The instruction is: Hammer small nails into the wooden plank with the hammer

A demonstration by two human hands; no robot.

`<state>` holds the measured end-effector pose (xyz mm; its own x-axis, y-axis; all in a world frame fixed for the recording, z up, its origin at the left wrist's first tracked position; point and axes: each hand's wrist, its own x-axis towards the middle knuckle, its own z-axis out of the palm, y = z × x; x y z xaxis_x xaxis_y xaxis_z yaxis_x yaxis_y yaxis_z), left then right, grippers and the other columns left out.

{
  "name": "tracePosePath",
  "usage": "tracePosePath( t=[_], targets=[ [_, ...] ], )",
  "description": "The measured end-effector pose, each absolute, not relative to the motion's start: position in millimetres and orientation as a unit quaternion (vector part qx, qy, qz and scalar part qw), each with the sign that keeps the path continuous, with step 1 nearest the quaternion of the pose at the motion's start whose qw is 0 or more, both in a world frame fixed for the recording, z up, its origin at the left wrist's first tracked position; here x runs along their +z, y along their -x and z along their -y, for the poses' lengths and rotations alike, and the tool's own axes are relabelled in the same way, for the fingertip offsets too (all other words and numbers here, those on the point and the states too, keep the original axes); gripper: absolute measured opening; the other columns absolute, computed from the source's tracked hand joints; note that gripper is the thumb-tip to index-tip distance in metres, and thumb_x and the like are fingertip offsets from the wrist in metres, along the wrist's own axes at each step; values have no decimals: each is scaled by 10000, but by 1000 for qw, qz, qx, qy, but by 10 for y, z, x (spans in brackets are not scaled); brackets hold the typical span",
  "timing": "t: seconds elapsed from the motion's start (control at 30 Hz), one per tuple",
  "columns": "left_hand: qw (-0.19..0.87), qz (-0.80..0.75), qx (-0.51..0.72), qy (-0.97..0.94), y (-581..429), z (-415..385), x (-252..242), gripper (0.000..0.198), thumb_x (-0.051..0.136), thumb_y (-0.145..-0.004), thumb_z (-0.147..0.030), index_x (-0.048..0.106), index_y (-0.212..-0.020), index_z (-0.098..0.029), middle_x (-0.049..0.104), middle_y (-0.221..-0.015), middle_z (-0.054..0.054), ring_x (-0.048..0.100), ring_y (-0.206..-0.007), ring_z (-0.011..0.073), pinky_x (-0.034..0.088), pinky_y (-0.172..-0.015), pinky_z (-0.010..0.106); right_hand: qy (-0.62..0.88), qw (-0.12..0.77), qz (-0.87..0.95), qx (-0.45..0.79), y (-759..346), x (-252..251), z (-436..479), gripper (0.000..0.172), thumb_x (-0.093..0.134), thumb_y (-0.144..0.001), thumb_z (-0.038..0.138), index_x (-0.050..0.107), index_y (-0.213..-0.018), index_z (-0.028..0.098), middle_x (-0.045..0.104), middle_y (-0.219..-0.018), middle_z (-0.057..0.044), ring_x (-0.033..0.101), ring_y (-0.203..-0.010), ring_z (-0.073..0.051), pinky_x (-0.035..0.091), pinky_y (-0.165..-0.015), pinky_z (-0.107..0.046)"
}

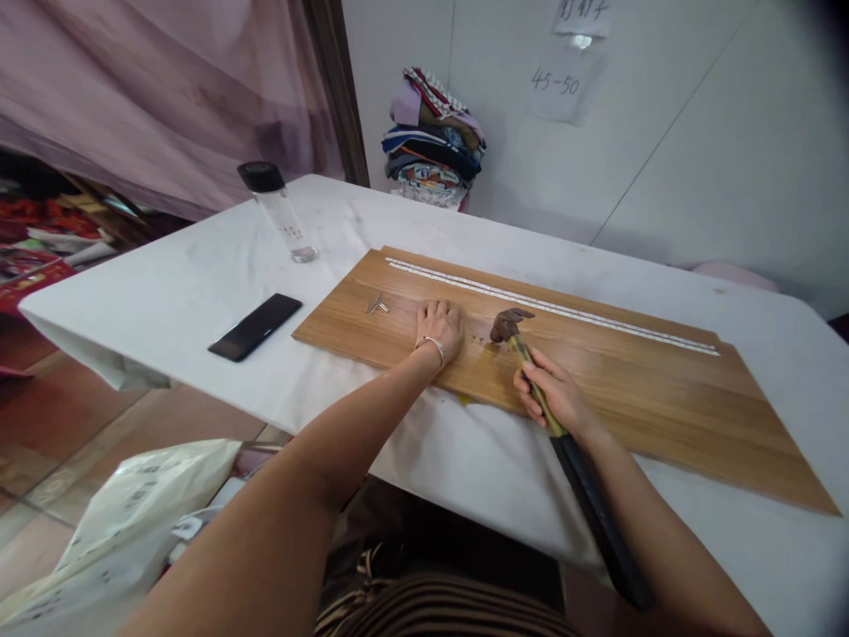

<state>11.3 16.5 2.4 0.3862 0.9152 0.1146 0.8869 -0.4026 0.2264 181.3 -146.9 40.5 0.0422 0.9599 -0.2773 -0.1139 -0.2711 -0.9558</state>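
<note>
A long wooden board (637, 389) lies flat on the white-covered table. My left hand (441, 327) rests palm down on the board near its front edge, fingers stretched out. My right hand (554, 389) is wrapped round the upper handle of a claw hammer (508, 326), whose rusty head is over the board and whose black grip slants down toward me. Between my left hand and the hammer head, small dark marks or holes show in the wood. Several nails (378, 305) lie in a little group on the board's left part.
Left of the board are a black phone (256, 326) and a clear bottle with a black lid (282, 212). Folded clothes (434, 146) are stacked beyond the white table (165, 274), against the wall. A pale plastic bag (139, 522) sits below at the left.
</note>
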Motion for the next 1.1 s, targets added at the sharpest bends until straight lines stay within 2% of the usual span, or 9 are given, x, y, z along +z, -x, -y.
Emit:
tracePosePath(
  t=[1.1],
  targets=[
    [52,-539,121,-832,-102,-181,-21,325,440,-1043,-268,710,-1220,-234,657,-1396,136,522,-1339,310,405,-1111,480,543,470,390,576,-1761,420,1464,734,706,-871,506,502,-1530,257,534,-665,103,405,-361,-66,315,-297,-190]
  ],
)
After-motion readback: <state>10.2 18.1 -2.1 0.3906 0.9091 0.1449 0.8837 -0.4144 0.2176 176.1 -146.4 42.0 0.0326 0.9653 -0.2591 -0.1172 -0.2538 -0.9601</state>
